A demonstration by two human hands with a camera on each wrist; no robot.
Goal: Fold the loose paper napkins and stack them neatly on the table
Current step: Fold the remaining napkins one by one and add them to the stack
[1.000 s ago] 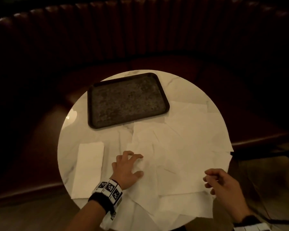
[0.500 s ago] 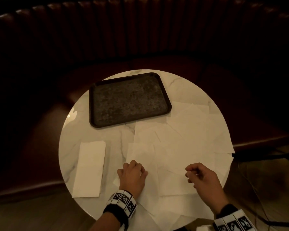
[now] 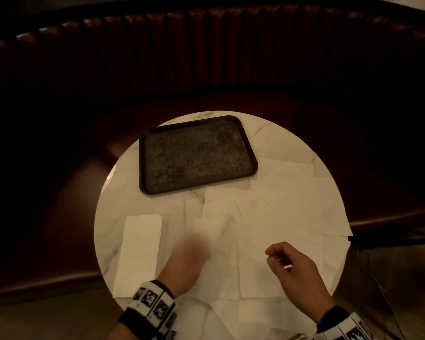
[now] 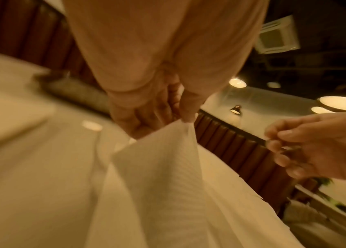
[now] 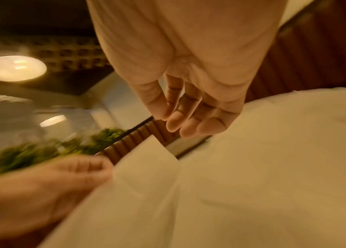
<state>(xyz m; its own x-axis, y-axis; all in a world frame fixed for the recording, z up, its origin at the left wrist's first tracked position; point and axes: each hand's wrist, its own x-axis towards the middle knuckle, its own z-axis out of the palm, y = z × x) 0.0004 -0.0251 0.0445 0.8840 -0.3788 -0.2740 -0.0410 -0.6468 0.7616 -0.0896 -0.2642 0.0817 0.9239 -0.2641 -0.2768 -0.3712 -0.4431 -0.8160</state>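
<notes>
Several loose white napkins [image 3: 280, 212] lie overlapping on the right and near half of the round marble table [image 3: 113, 217]. One folded napkin [image 3: 139, 251] lies alone at the near left. My left hand [image 3: 196, 244], blurred in the head view, pinches a corner of a loose napkin [image 4: 157, 167] between thumb and fingers [image 4: 186, 120] and lifts it off the pile. My right hand [image 3: 270, 256] hovers just above the pile to the right, fingers loosely curled [image 5: 168, 120] with nothing in them. The lifted napkin's corner [image 5: 146, 164] stands up beside the left hand [image 5: 95, 169].
A dark, empty rectangular tray [image 3: 196, 155] sits at the table's far left. A dark red ribbed booth seat [image 3: 206, 57] curves round the far side. Some napkins hang over the near and right table edges.
My left hand went from pressing flat on the pile to pinching a napkin corner and raising it. My right hand moved in from the table's right edge to over the pile.
</notes>
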